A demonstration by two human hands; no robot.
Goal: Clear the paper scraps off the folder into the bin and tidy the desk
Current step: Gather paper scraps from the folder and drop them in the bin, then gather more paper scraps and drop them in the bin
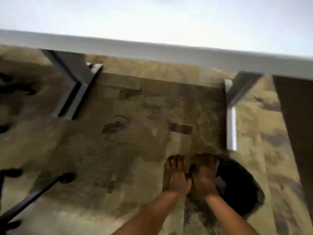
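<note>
The view is heavily blurred and looks down at the floor below a desk. My left hand (176, 177) and my right hand (205, 178) are pressed close together, fingers curled downward, at the left rim of a dark round bin (242, 192) standing on the floor. A pale scrap (221, 181) shows inside the bin just right of my right hand. Whether either hand holds anything is lost in the blur. No folder can be made out.
The pale desk edge (152, 48) runs across the top. Grey metal desk legs stand at the left (74, 92) and right (231, 119). A dark panel (298, 129) rises at the far right. A black bar and dark shapes (33, 195) sit on the mottled tan floor at the left.
</note>
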